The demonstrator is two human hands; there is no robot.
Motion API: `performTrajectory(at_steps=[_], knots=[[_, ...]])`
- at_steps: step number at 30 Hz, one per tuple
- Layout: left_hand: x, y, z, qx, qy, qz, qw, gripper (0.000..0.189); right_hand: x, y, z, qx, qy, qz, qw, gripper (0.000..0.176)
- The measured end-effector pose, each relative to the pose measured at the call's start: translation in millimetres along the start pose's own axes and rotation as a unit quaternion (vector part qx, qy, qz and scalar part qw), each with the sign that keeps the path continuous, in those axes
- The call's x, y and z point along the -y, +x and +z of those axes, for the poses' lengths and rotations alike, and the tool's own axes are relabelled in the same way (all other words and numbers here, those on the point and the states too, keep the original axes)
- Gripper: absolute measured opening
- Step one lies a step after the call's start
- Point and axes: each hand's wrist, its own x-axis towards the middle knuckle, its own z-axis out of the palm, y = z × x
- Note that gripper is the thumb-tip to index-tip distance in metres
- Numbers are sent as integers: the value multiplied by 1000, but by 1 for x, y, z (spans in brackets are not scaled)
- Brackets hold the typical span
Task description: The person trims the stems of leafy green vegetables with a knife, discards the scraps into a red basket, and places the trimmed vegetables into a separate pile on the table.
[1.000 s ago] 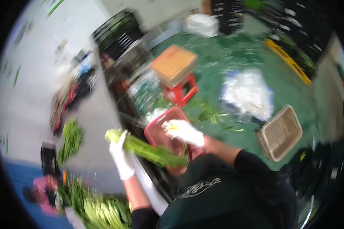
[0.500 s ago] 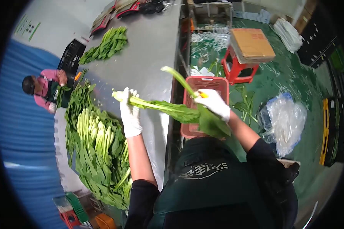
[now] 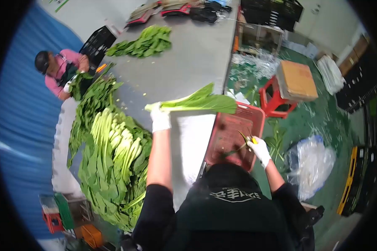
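Head view: L grip (image 3: pixel 160 118) is clenched round the pale base of a leafy green (image 3: pixel 201 102), held above the near R edge of the counter (image 3: pixel 188 62); long axis runs approx. sideways, L to R, w/ leaf tips out over the red basket (image 3: pixel 230 129). L grip is the nearer one, at the base end; R grip (image 3: pixel 260 151) is apart, past the tips & closer to the body, over the basket's R side, closed on a small yellow-handled tool (image 3: pixel 254 140), exact type unclear. Big heap of greens (image 3: pixel 113 167) lies L of the L arm, stems inward; smaller pile (image 3: pixel 148 42) farther up the metal top. Co-worker (image 3: pixel 63 69) stands far L by a blue curtain (image 3: pixel 21 104). R side: green floor w/ scraps, red stool (image 3: pixel 276 100) w/ carton (image 3: pixel 297 79), clear plastic bag (image 3: pixel 310 163).
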Motion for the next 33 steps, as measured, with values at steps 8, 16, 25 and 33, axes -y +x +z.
performTrajectory(at_steps=[8,16,25,33], knots=[[26,-45,-9,116,484,221,839,52,-24,29,31,114,-24,9,993,15],[-135,-172,-107,-162,755,509,382,42,28,42,100,222,-58,-29,973,23],[-151,-172,-135,-57,818,482,308,32,88,-7,133,249,-92,-115,957,20],[-118,-290,-44,86,628,577,516,31,73,-17,97,202,-150,-137,958,27]])
